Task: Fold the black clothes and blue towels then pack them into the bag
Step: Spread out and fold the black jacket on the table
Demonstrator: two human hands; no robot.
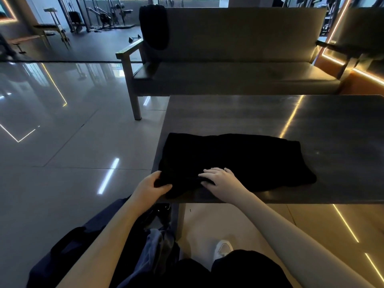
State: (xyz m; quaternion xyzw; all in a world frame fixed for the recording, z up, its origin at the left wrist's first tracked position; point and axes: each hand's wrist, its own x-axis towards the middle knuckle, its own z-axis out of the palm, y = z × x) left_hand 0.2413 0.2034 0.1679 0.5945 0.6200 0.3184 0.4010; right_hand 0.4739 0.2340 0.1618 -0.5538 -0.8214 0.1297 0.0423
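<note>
At the near left corner of the table, the black garment lies flat, its long axis running left to right along the near edge. My left hand grips its near-left corner with curled fingers. My right hand presses on it, fingers straight.

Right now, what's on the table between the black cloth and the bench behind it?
Nothing: the head view shows bare table from the black cloth to the far edge by the bench, with only a reflected light streak.
</note>
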